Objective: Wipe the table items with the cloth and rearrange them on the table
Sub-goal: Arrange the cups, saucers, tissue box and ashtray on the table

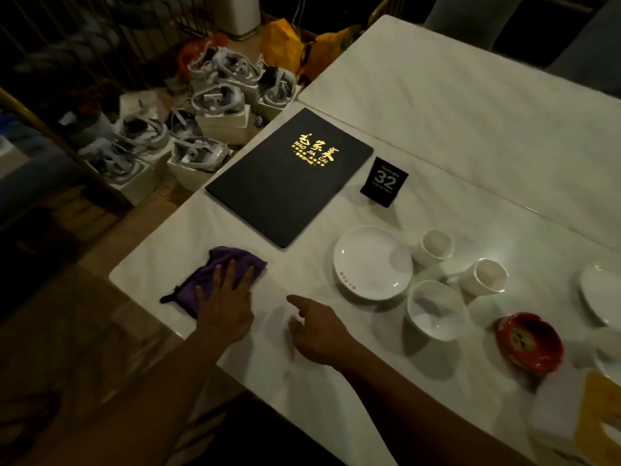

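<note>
A purple cloth (220, 268) lies near the left corner of the white marble table (453, 136). My left hand (226, 306) presses flat on the cloth with straight, spread fingers. Just to its right, my right hand (317, 326) hovers over the bare tabletop with the index finger pointing forward and the other fingers curled, holding nothing. Beyond the hands lie a black menu (289, 178) with gold lettering and a black number sign (384, 182) reading 32. A white plate (372, 263), two white cups (433, 247) (485, 275), a white bowl (436, 309) and a red ashtray (530, 341) stand to the right.
More white dishes (601, 297) sit at the right edge, with a white-and-yellow tissue box (578, 418) near the front right. Beside the table's left edge, boxes of grey headsets (215, 105) and yellow bags (285, 45) crowd the floor. A second tabletop adjoins at the back.
</note>
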